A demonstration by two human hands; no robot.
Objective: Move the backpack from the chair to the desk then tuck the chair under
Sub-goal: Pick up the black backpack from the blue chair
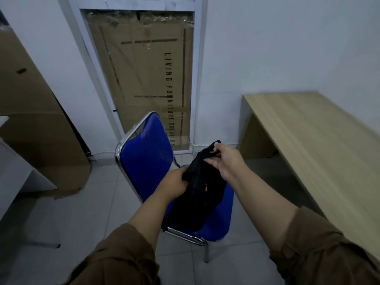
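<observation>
Backpack is sitting on the seat of the blue chair, black and slumped, and I am gripping it with both hands. My left hand is closing around the fabric on the side of the bag nearest the backrest. My right hand is pinching the dark strap at the top of the bag, fingers curled tight on it. I am seeing both brown sleeves reaching in from the bottom edge. Off to my right the desk is standing against the white wall, its pale wood top well apart from the chair. A cardboard box is leaning behind the chair on the tiled floor.
</observation>
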